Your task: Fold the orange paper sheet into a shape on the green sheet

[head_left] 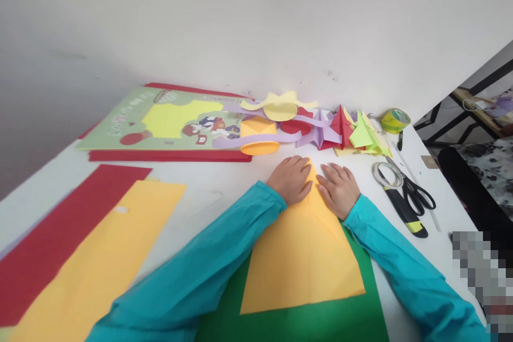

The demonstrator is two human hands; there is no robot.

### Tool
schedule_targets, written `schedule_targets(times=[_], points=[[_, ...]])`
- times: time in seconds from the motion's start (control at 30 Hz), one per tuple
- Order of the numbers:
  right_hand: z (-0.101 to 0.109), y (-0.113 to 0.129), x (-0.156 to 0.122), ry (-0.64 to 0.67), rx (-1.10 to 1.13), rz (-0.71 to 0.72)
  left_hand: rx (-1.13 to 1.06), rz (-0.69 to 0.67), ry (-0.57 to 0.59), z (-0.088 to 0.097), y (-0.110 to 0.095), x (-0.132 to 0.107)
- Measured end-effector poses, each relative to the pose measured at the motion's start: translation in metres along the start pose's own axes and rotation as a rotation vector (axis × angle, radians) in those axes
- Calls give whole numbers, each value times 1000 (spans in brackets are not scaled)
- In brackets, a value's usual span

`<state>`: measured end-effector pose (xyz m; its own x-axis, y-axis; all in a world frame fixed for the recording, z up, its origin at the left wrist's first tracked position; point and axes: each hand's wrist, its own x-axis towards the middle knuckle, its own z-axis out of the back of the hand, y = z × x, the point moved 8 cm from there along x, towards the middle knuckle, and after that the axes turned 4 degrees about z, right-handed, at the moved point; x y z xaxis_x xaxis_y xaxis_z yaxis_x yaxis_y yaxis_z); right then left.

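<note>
A sheet of orange paper (302,262) lies on a green sheet (224,310), its far corners folded inward to a point. My left hand (290,179) is closed over the left side of that point, its bent fingers gripping the folded edge. On the right side of the fold rests my right hand (339,187), fingers apart and laid on the paper. A crease runs down from the tip between both hands. Part of the folded flaps is hidden beneath my fingers.
Left lie red paper (60,224) and more orange paper (104,256). Behind are a printed green folder (132,117), paper rosettes (340,131) and curled strips. At right sit scissors (417,195), a tape roll (388,175), a utility knife (404,214) and wide tape (395,120).
</note>
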<state>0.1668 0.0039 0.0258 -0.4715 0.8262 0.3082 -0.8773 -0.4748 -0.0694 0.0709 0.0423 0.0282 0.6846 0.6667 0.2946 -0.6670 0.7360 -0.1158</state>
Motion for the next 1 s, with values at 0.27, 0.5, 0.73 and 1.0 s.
schedule_targets(times=[0.27, 0.5, 0.73, 1.0], points=[[-10, -7, 30, 27, -19, -70, -12, 12, -6, 1, 1, 1], [-14, -11, 42, 54, -28, -88, -29, 40, -9, 0, 3, 0], [-17, -12, 51, 52, -36, -89, -28, 39, -1, 1, 2, 0], [-16, -12, 50, 28, -42, -84, -25, 30, -4, -1, 1, 1]])
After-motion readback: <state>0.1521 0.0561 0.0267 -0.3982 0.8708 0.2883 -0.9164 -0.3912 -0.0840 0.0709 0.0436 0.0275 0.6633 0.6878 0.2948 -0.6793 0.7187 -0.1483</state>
